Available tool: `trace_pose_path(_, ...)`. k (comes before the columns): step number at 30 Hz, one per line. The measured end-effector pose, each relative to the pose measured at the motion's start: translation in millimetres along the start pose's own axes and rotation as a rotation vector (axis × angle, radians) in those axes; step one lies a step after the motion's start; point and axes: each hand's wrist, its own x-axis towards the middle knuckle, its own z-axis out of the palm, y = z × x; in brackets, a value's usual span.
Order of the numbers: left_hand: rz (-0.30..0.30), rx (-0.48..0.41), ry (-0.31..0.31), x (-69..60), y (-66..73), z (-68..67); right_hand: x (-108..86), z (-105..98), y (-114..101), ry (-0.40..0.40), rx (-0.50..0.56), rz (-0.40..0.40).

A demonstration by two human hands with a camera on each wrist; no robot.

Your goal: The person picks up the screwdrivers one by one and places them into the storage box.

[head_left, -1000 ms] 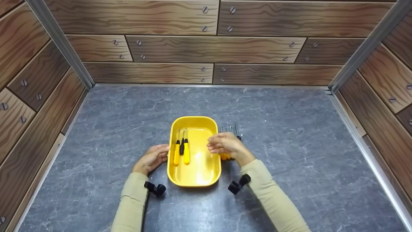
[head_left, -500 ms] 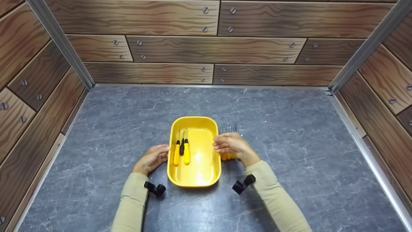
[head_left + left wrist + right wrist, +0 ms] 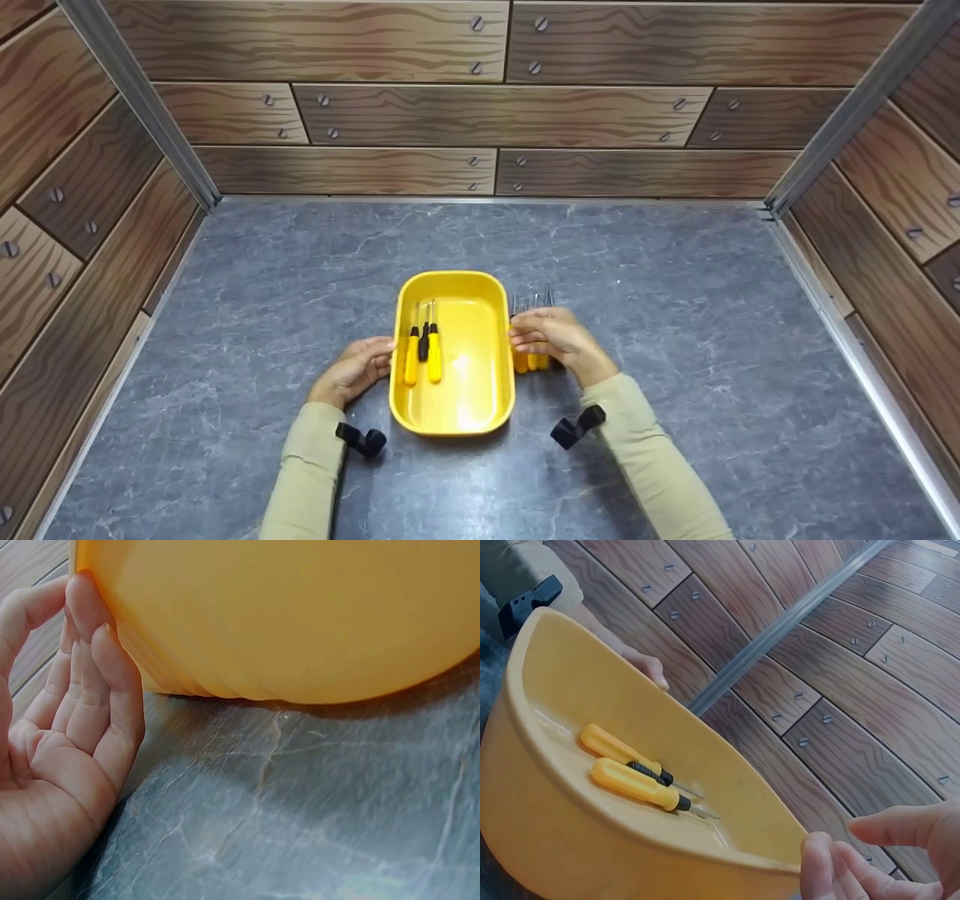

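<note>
Just right of the yellow tray (image 3: 472, 360), going by the head view: right hand (image 3: 555, 339), shifted outward compared with a moment ago, when over the tray's right rim with fingertips above the inside. Now right beside that rim, partly covering a row of loose screwdrivers (image 3: 521, 364). So, nearer now to the loose ones than to those inside the tray. Fingers half bent, pointing back toward the tray, nothing visible in the grasp; beige sleeve (image 3: 645, 442) slanting up from the tray's near right. No way to count the loose bunch properly, with fingers and palm in front. Inside the tray, along the left wall: two yellow screwdrivers (image 3: 435, 360) with a small black screwdriver (image 3: 424, 346) between, same as before. Tray itself sitting on the gray tabletop (image 3: 262, 285), not budged. Left of the tray: left hand (image 3: 354, 369), also unmoved, fingertips against the outer wall.

Over to the left wrist view: fingers gently bent, tips at the tray's outer side, hollow of the palm with nothing in it. More of a light steadying touch than a real grip, at a guess.

Right wrist view last: thumb and fingers of the right hand by the tray's rim, gap between, no tool in there. Hard to tell about actual contact with the rim, though.
</note>
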Motion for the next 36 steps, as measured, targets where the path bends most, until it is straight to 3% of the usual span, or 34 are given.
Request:
trace_pose_path(18,-0.002,0.005,-0.026,0.7,0.9,-0.7,0.2,-23.9,8.2,0.061,-0.012,0.016)
trace_pose_path(36,-0.007,-0.017,-0.014,0.8,-0.5,-0.7,-3.8,-50.1,16.0,0.105,-0.024,0.027)
